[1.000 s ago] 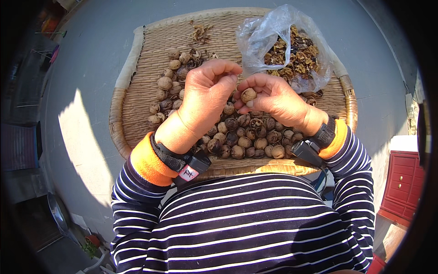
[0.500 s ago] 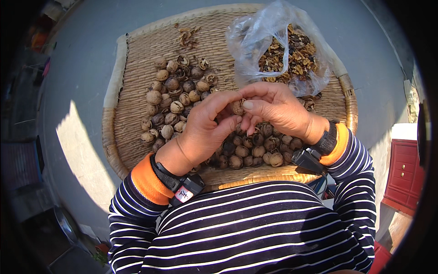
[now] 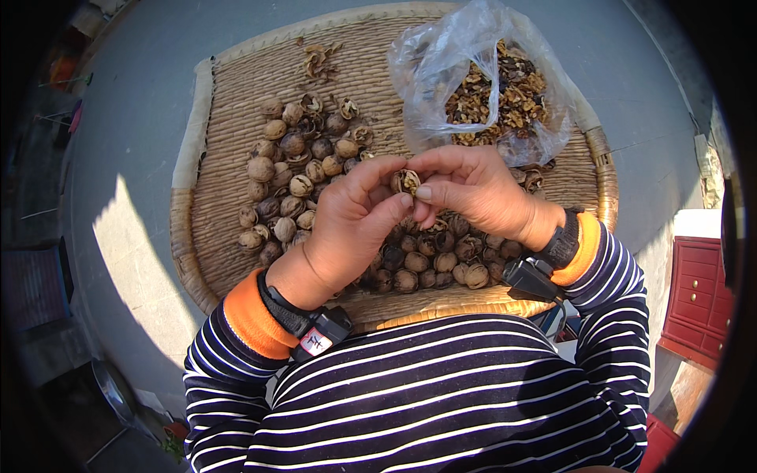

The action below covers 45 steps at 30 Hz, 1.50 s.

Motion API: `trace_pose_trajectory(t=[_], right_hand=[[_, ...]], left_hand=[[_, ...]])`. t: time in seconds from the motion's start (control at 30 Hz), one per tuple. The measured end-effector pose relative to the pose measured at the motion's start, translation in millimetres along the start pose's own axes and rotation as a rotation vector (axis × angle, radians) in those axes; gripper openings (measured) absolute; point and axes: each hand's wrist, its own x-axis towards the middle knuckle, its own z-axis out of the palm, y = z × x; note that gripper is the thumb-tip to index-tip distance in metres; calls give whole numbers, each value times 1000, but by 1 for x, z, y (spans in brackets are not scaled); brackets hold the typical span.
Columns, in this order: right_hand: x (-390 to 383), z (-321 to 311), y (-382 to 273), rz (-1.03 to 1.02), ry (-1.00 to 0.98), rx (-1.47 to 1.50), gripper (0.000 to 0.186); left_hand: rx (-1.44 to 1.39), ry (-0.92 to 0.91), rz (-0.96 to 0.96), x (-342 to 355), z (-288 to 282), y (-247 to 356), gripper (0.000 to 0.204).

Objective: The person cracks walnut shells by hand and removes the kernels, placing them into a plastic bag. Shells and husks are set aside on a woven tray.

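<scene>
Between my two hands is a walnut (image 3: 405, 182) with its shell broken open and pale kernel showing inside. My left hand (image 3: 351, 217) pinches it from the left with thumb and fingers. From the other side my right hand (image 3: 477, 193) grips it, thumb tip pressed at the broken edge. Below and behind the hands lies a pile of whole walnuts (image 3: 445, 260), partly covered by them. To the left, whole walnuts and cracked shells (image 3: 296, 158) are heaped together. Beyond the right hand stands an open clear plastic bag (image 3: 426, 87) holding walnut kernels (image 3: 505, 102).
Everything rests on a round-cornered woven wicker tray (image 3: 236, 94) with a thick rim. Some shell scraps (image 3: 319, 59) lie near its far edge. A red drawer cabinet (image 3: 698, 292) stands at the right. Grey floor (image 3: 134, 118) surrounds the tray.
The walnut in my fingers has turned, and its opened side with the kernel now faces up. Both hands keep nearly the same place.
</scene>
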Motion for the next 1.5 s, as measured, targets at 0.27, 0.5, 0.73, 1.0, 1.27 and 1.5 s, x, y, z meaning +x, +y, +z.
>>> trace_pose_trajectory(t=[0.27, 0.5, 0.73, 1.0, 1.27, 1.5], right_hand=[[1, 1, 5, -23, -9, -65, 26], [5, 4, 10, 11, 78, -121, 26], [8, 10, 16, -3, 127, -111, 28], [16, 16, 26, 28, 198, -88, 26], [20, 15, 33, 0, 216, -146, 23], [22, 9, 28, 0, 192, -142, 21]], left_hand=[[51, 36, -72, -1, -3, 2, 34], [163, 120, -197, 2, 3, -1, 42], [272, 141, -194, 0, 6, -2, 38], [426, 191, -56, 0, 8, -13, 36], [176, 178, -150, 2, 2, -21, 38], [-98, 93, -239, 6, -9, -18, 37]])
